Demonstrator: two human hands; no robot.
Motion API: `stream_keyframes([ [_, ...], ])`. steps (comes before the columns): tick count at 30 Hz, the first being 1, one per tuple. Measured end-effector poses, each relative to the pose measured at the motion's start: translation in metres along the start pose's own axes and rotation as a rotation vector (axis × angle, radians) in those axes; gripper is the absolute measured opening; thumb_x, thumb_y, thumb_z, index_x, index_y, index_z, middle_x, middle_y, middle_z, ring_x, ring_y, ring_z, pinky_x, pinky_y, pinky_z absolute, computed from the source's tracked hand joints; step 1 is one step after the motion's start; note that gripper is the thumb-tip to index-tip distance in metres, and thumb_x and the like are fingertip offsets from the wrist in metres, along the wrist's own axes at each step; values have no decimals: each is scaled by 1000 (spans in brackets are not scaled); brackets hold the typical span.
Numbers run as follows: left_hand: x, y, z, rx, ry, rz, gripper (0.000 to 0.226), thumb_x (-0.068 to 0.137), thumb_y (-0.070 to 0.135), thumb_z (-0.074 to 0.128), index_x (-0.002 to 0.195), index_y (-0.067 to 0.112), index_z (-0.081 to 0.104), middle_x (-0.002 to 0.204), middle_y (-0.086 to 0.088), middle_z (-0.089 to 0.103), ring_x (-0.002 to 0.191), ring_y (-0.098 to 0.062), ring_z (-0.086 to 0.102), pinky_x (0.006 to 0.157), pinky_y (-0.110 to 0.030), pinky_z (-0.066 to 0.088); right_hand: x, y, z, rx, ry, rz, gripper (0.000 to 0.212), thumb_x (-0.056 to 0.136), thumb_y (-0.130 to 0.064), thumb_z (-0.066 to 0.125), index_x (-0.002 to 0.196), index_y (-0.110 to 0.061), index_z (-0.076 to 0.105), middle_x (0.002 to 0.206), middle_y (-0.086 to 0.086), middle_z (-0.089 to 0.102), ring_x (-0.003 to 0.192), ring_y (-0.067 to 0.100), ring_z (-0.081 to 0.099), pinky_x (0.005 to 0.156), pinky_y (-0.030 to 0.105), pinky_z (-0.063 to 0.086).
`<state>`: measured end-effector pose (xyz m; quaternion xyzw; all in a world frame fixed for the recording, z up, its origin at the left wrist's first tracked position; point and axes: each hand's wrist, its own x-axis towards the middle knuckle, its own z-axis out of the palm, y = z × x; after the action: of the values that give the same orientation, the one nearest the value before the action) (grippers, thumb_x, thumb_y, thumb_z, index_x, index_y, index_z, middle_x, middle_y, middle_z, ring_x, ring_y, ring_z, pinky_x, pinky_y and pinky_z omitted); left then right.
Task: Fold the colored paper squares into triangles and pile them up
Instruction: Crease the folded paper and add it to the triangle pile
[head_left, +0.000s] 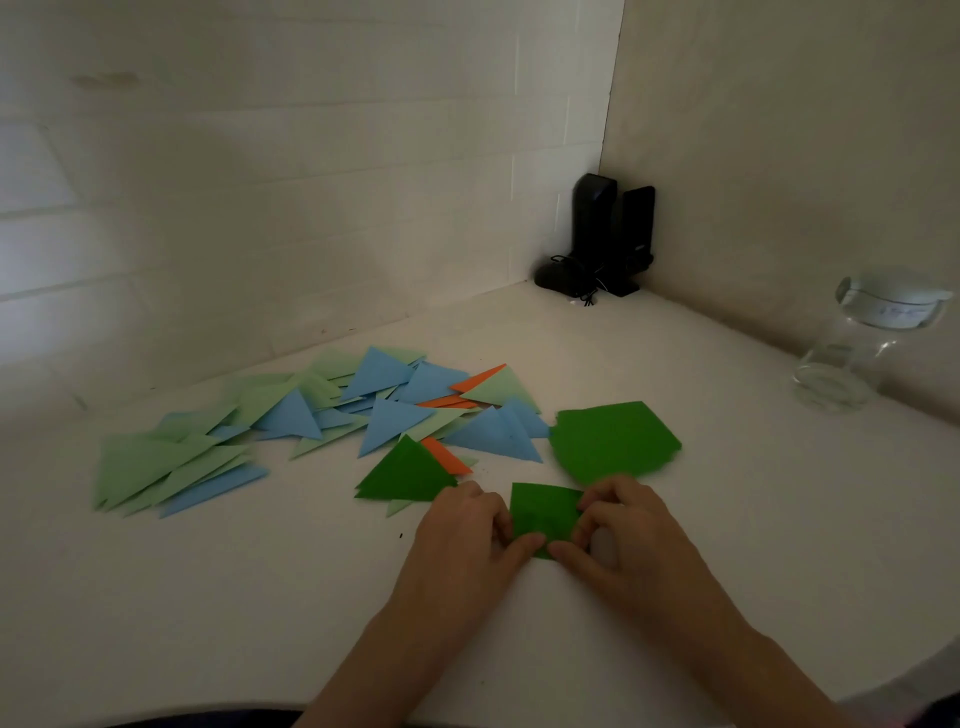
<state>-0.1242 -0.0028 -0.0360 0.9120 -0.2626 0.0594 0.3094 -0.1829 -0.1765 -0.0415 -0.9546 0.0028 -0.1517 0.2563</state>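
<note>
A dark green paper square (543, 514) lies on the white table between my two hands. My left hand (470, 535) pinches its left edge and near corner. My right hand (618, 525) pinches its right edge, thumb at the near corner. A stack of dark green squares (615, 441) sits just behind it. To the left lies a folded dark green triangle (405, 475) with an orange triangle (447, 457) beside it. Further left spreads a loose pile of several blue and light green triangles (291, 421).
A clear glass jar (862, 348) stands at the right by the wall. Black speakers with a mouse and cable (605, 239) fill the far corner. The white table (260, 597) runs to a rounded near edge.
</note>
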Motion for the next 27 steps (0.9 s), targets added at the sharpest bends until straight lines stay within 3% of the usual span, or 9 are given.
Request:
stream_keyframes([
  [4, -1, -4, -3, -44, 0, 1, 27, 78, 42, 71, 73, 26, 50, 76, 12, 45, 74, -2, 41, 64, -13, 32, 4, 3, -1, 125, 2, 58, 28, 65, -37, 80, 70, -30, 53, 91, -11, 47, 87, 4, 48, 76, 21, 40],
  [10, -4, -6, -13, -131, 5, 18, 22, 77, 26, 75, 81, 18, 55, 76, 8, 52, 70, -5, 47, 63, -14, 38, 4, 8, -8, 266, -45, 53, 28, 67, -17, 82, 80, -27, 59, 93, -8, 50, 91, -5, 46, 74, 4, 34],
  [16, -12, 3, 4, -29, 54, 148, 11, 86, 13, 61, 93, 20, 65, 88, 5, 51, 80, -7, 48, 69, -18, 40, 0, 8, -11, 269, -30, 25, 30, 68, -11, 80, 83, -30, 62, 95, -7, 53, 92, -9, 47, 75, 1, 32],
  [22, -22, 27, 19, 178, 146, 227, 29, 88, 36, 40, 82, 23, 65, 85, 6, 54, 76, -11, 49, 60, -22, 44, -5, 5, -7, 265, 14, 10, 23, 70, -21, 78, 83, -33, 62, 94, -9, 55, 92, -5, 50, 75, 2, 34],
  [24, -21, 28, 18, 198, 141, 230, 30, 89, 38, 40, 81, 24, 65, 85, 6, 54, 76, -12, 49, 60, -25, 47, -8, 5, -8, 304, 40, 1, 21, 68, -21, 69, 85, -32, 63, 94, -11, 58, 94, -4, 53, 78, 3, 36],
  [27, -23, 24, 12, 196, 102, 225, 33, 90, 43, 40, 81, 25, 66, 88, 8, 55, 79, -11, 49, 65, -27, 46, -11, 9, -17, 409, 78, 65, 38, 59, -10, 52, 88, -32, 63, 95, -14, 65, 94, -2, 59, 79, 9, 43],
])
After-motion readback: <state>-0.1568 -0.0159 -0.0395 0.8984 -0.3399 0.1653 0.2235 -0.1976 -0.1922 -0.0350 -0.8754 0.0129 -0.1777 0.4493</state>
